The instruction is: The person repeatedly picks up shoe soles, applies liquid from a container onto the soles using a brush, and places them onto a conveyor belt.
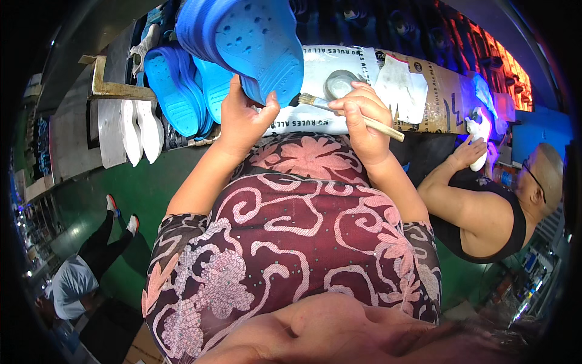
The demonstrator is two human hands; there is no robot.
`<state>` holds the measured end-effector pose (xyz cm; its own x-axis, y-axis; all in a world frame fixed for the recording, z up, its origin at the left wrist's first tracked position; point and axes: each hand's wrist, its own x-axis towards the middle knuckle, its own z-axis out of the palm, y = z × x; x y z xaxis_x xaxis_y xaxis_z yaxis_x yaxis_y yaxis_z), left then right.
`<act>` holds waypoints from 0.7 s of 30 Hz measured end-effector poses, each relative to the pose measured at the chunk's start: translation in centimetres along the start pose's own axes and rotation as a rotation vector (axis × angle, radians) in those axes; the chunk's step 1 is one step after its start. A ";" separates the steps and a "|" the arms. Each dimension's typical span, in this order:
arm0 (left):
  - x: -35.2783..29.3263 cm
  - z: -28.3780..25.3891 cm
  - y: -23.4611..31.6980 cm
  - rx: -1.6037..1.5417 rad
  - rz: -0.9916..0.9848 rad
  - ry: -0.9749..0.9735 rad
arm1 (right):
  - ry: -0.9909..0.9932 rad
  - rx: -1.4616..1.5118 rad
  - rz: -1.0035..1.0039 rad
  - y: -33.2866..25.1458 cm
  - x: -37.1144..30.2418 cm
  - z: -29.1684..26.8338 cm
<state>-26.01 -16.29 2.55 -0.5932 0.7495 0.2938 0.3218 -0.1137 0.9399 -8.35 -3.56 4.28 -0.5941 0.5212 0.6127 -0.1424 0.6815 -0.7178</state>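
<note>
My left hand (247,118) grips a blue clog (254,42) by its lower edge, the thumb on one side and the fingers partly hidden behind it. The clog is held up with its perforated top and ridged part toward me. In my right hand (365,121) is a paintbrush (385,128) with a pale wooden handle, held like a pen. Its bristles are close to the clog's lower right edge; whether they touch I cannot tell. Behind the brush, a small round translucent bowl (341,84) sits on the plastic-covered bench.
More blue clogs (173,91) stand left of my left hand, beside white shoe soles (142,130) and a wooden bracket (118,90). Cardboard (433,91) covers the bench at right. A co-worker (485,212) there handles a white shoe (479,136). Another person (76,279) is at far left.
</note>
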 end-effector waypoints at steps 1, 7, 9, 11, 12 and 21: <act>-0.1 0.0 -0.2 0.077 0.046 -0.026 | -0.002 0.002 0.001 -0.1 0.1 0.2; 0.0 0.4 -0.6 0.126 0.228 0.022 | -0.073 -0.084 -0.063 -0.1 0.3 0.9; 0.0 0.3 -0.6 0.143 0.237 0.032 | -0.084 -0.111 -0.044 -0.1 0.2 0.7; 0.0 0.1 -0.5 0.177 0.177 -0.006 | -0.094 -0.137 -0.025 -0.1 0.0 0.4; 0.0 0.1 -0.7 0.176 0.175 -0.007 | -0.083 -0.134 0.004 0.0 -0.2 0.2; -0.2 0.7 -0.2 0.124 0.165 0.021 | -0.108 -0.090 0.009 -0.3 0.3 0.2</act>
<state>-25.41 -15.97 2.16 -0.5402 0.7132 0.4467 0.5034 -0.1515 0.8507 -8.60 -3.67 4.59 -0.6774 0.4725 0.5638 -0.0681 0.7229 -0.6876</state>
